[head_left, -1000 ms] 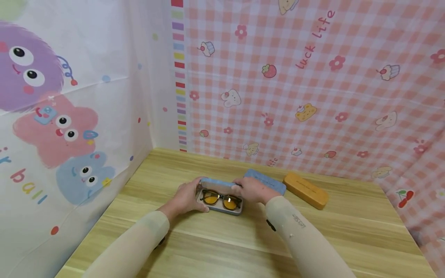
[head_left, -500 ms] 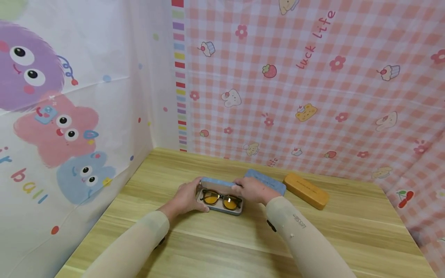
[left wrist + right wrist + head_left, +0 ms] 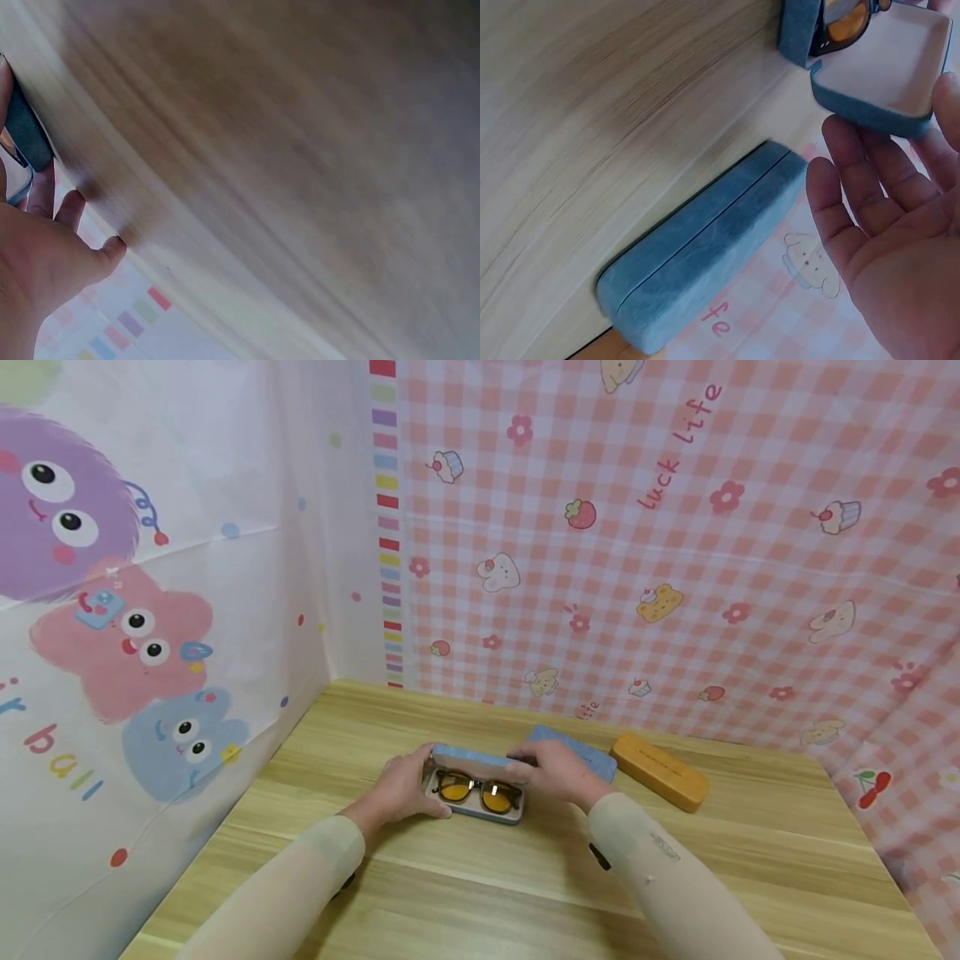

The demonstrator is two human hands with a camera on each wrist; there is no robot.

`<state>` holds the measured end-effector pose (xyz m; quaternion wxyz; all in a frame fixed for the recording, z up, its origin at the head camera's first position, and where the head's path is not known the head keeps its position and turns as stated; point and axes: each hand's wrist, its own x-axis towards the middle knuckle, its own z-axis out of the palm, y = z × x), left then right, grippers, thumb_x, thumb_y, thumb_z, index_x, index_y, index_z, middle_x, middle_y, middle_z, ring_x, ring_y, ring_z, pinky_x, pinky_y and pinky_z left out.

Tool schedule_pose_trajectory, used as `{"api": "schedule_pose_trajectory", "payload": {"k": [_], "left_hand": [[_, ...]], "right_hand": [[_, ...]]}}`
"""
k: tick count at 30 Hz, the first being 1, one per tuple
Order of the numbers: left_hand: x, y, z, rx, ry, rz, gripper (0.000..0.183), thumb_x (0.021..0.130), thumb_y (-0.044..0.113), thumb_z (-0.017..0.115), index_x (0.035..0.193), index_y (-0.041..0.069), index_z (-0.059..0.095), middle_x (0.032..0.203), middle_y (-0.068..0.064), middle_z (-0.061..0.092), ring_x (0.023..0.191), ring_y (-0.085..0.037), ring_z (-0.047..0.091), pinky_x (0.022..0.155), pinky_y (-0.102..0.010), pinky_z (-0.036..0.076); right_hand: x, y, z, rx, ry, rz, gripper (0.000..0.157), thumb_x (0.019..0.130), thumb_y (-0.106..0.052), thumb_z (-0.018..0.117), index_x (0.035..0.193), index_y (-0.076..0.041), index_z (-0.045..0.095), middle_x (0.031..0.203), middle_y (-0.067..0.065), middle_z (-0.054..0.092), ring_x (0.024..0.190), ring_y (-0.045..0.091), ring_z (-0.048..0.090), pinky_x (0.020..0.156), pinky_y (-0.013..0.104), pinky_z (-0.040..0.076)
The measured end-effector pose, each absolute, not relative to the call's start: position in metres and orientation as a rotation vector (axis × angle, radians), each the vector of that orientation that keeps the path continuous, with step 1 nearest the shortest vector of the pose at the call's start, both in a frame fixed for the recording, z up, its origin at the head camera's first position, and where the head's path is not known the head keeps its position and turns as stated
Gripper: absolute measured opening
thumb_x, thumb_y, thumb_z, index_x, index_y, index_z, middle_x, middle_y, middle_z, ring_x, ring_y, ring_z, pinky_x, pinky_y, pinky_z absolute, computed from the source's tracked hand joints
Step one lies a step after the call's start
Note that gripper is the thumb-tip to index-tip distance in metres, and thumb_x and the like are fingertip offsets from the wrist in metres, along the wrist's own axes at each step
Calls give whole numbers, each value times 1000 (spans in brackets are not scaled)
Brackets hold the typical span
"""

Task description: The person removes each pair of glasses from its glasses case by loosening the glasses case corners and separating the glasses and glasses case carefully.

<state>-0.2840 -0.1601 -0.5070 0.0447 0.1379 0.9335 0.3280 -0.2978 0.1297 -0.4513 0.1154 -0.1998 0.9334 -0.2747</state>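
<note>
A blue glasses case (image 3: 482, 815) stands open on the table, its lid raised at the back. Inside lie dark-framed glasses (image 3: 453, 788) with amber lenses. My left hand (image 3: 405, 785) grips the case's left end, thumb at the front and fingers behind; the left wrist view shows just part of that hand (image 3: 49, 259) and the case's edge (image 3: 28, 133). At the lid's right end, my right hand (image 3: 558, 772) has its thumb by the rim and its fingers behind. In the right wrist view those fingers (image 3: 846, 142) reach behind the pale-lined lid (image 3: 874, 116).
A second blue case (image 3: 697, 244), closed, lies behind my right hand, partly hidden by it in the head view. To its right is a closed orange case (image 3: 662, 772). A pink checked cloth (image 3: 622, 552) hangs behind the wooden table (image 3: 450, 893).
My right hand and forearm have shifted slightly to the right, and its fingers look looser at the lid. The left hand, the case and the glasses stay where they were.
</note>
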Motion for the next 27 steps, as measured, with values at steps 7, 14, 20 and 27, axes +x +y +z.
{"api": "schedule_pose_trajectory", "payload": {"k": [7, 14, 20, 27], "left_hand": [[-285, -161, -509, 422, 2856, 998, 112, 70, 37, 103, 162, 14, 43, 147, -8, 68, 143, -36, 57, 133, -63, 18], [-284, -160, -509, 417, 2851, 1010, 113, 70, 38, 102, 162, 13, 42, 147, -9, 68, 144, -38, 57, 133, -63, 17], [-281, -159, -508, 367, 2860, 969, 114, 71, 40, 102, 162, 10, 41, 148, -14, 66, 143, -40, 56, 131, -61, 25], [-281, -159, -509, 359, 2871, 954, 117, 72, 40, 101, 164, 6, 38, 152, -17, 63, 145, -42, 53, 129, -63, 30]], "right_hand": [[-297, 138, -453, -568, 2719, -810, 35, 109, -38, 63, 139, -21, 72, 120, -4, 77, 110, 13, 70, 94, 41, 61], [-295, 138, -452, -549, 2717, -808, 36, 109, -38, 62, 141, -22, 71, 122, -4, 77, 111, 14, 71, 94, 42, 62], [-294, 138, -452, -549, 2716, -825, 35, 109, -37, 62, 140, -23, 71, 120, -5, 77, 107, 13, 71, 92, 41, 62], [-294, 138, -452, -539, 2714, -836, 34, 109, -36, 63, 139, -23, 72, 120, -5, 77, 106, 12, 71, 91, 41, 62]]}}
